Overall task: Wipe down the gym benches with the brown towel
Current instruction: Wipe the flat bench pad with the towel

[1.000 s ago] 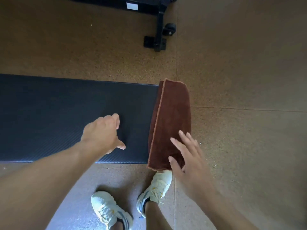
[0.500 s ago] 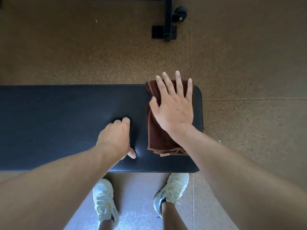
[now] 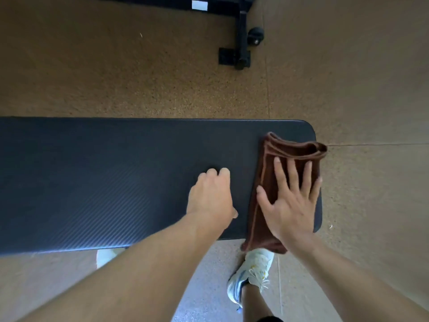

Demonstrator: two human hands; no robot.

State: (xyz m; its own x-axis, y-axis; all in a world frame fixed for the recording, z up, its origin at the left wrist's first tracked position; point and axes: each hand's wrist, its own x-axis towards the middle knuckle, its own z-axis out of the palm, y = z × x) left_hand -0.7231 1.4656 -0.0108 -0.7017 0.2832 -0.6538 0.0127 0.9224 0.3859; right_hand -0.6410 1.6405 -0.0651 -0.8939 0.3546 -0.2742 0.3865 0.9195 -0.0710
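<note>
Right hand fingers: the fingers (image 3: 292, 180) of the right hand (image 3: 290, 205) lie straight and spread, flat on the brown towel (image 3: 267, 182), pressing it down rather than gripping it; the little finger reaches past the towel's right edge.
Left hand fingers: the left hand (image 3: 210, 198) rests on the tabletop (image 3: 116, 177) just left of the towel with its fingers curled under; they hold nothing, and the thumb tip points toward the towel.
Brown towel, look: dark reddish brown and plush, folded into a long narrow pad of several layers, with a lighter stitched hem along its left edge and across its bunched far end.
Brown towel, place: it lies across the right end of the bench; its far right corner sticks out past the rounded end of the pad, and its near end hangs over the front edge above a white shoe (image 3: 251, 275).
Tabletop: a black padded surface with fine diagonal ribbing, running off the left edge of the view.
Writing and labels: a small white label (image 3: 199, 5) sits on the black frame (image 3: 241, 43) at the top; no text on it can be read.
Hidden or cut off: the hand covers the middle of the towel; the left forearm hides most of the other shoe; the frame is cropped by the top edge, with a small black wheel (image 3: 256, 36) beside it.
Floor: speckled tan flooring (image 3: 116, 73) with seam lines.
</note>
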